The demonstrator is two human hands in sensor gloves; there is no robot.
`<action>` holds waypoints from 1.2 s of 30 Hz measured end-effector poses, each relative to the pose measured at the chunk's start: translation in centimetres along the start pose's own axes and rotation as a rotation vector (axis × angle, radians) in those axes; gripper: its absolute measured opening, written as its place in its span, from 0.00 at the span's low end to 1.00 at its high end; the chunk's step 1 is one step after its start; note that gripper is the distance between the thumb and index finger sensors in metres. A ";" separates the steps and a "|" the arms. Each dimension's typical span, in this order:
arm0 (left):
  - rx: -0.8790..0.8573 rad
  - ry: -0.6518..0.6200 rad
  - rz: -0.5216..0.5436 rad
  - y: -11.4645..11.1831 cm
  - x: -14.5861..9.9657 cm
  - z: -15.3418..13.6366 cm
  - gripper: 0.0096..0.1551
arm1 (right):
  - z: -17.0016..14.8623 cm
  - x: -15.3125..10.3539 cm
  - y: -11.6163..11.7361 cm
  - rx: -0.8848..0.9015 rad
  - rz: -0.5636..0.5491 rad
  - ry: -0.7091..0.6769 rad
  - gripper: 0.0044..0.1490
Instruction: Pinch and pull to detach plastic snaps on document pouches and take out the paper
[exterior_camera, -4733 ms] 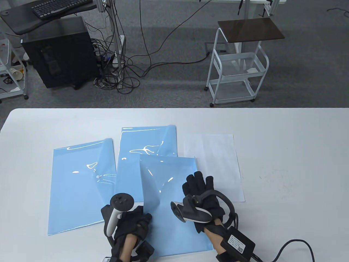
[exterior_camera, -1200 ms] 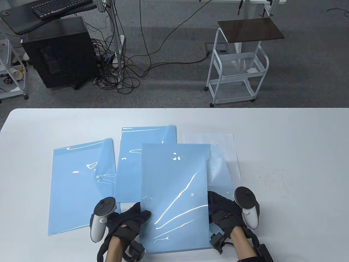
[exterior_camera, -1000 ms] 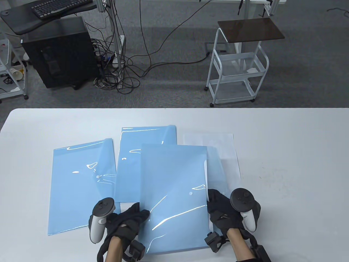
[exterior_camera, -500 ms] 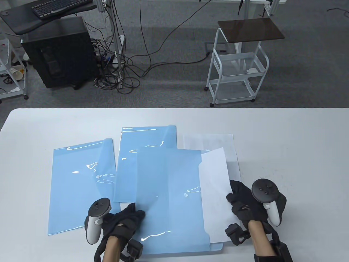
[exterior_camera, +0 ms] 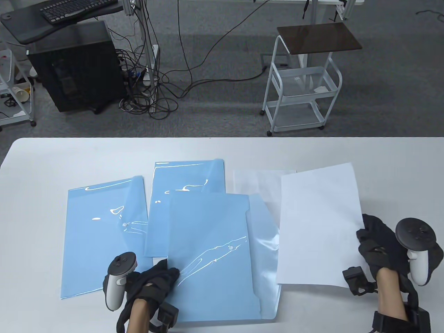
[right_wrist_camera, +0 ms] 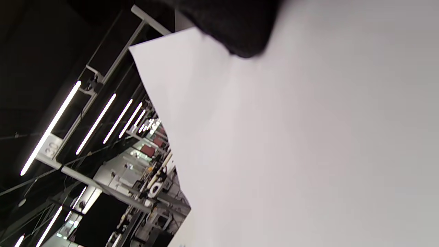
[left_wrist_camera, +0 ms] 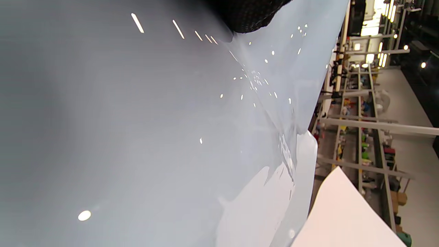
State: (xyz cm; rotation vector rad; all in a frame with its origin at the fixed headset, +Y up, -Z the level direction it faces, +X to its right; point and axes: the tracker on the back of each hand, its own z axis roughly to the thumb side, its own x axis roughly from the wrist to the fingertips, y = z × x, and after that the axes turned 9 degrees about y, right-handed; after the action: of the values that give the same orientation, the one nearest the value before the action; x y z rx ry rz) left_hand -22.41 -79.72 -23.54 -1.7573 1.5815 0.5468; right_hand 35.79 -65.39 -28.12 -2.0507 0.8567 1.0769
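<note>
A: Where is the paper?

B: The white sheet [exterior_camera: 317, 225] is fully clear of the front pouch [exterior_camera: 215, 256], held to that pouch's right. The right hand [exterior_camera: 381, 246] pinches its right edge near the lower corner. In the right wrist view a gloved fingertip [right_wrist_camera: 240, 31] lies on the sheet's surface.

A: And the left hand?

B: The left hand [exterior_camera: 152, 281] rests on the front pouch's lower left part, fingers spread flat on the plastic, pressing rather than gripping. The left wrist view shows a fingertip [left_wrist_camera: 250, 15] on the glossy film.

A: How does the pouch lie?

B: Flat on the white table [exterior_camera: 381, 166], flap [exterior_camera: 265, 242] open to the right, the round snap [exterior_camera: 231, 248] visible on the front. It overlaps the middle pouch [exterior_camera: 189, 187]; a third pouch [exterior_camera: 100, 236] lies further left.

A: Anything else near the sheet?

B: Another white sheet [exterior_camera: 258, 184] lies flat on the table, partly beneath the held one.

A: Do the hands touch?

B: No, they are well apart, the pouch's open flap between them.
</note>
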 end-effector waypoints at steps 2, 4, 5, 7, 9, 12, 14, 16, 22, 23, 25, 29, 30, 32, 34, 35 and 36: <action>-0.012 0.000 -0.007 0.1 0.0 -0.1 0.25 | -0.6 0.8 -0.8 0.014 -0.035 0.015 0.29; -0.019 0.002 -0.020 0.2 0.0 -0.2 0.25 | -1.3 1.7 -1.2 0.006 -0.066 0.027 0.29; -0.021 0.005 -0.029 0.2 0.1 -0.2 0.25 | -1.6 2.2 -1.2 -0.010 -0.075 0.031 0.29; -0.022 0.009 -0.042 0.2 0.2 -0.3 0.25 | -2.1 3.0 -0.8 -0.023 -0.080 0.028 0.29; -0.017 0.016 -0.056 0.1 0.4 -0.4 0.25 | -2.5 3.8 0.0 -0.015 -0.049 0.022 0.29; -0.005 0.023 -0.069 0.0 0.6 -0.4 0.25 | -2.5 4.7 2.3 -0.014 0.004 -0.015 0.29; 0.000 0.026 -0.068 -0.1 0.6 -0.4 0.25 | -2.2 5.0 3.9 -0.031 0.032 -0.023 0.29; 0.003 0.027 -0.075 -0.2 0.6 -0.3 0.25 | -1.9 5.4 5.7 -0.039 0.073 -0.029 0.29; 0.012 0.033 -0.085 -0.5 0.6 -0.3 0.25 | -0.4 6.3 10.7 -0.059 0.149 -0.041 0.29; 0.013 0.034 -0.089 -0.5 0.6 -0.3 0.25 | -0.1 6.5 11.4 -0.058 0.156 -0.040 0.29; 0.017 0.035 -0.091 -0.6 0.6 -0.2 0.25 | 0.2 6.7 12.4 -0.058 0.173 -0.040 0.29; 0.018 0.039 -0.091 -0.6 0.5 -0.2 0.25 | 0.7 7.3 13.9 -0.057 0.193 -0.039 0.29; 0.021 0.041 -0.090 -0.6 0.5 -0.2 0.25 | 0.8 7.5 14.2 -0.058 0.195 -0.036 0.29; 0.024 0.042 -0.089 -0.6 0.6 -0.2 0.25 | 0.9 7.9 14.8 -0.060 0.200 -0.034 0.29; 0.026 0.044 -0.091 -0.7 0.6 -0.1 0.25 | 0.9 8.2 15.2 -0.058 0.205 -0.027 0.29; 0.029 0.044 -0.090 -0.7 0.6 -0.1 0.25 | 0.9 8.4 15.4 -0.060 0.208 -0.025 0.29; 0.033 0.045 -0.091 -0.8 0.6 -0.1 0.25 | 0.9 8.6 15.7 -0.059 0.214 -0.022 0.29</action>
State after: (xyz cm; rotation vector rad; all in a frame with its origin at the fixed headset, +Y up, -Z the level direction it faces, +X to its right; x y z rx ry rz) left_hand -21.57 -80.19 -23.78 -1.8180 1.5241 0.4380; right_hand 26.95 -75.66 -39.85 -2.0254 1.0638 1.2499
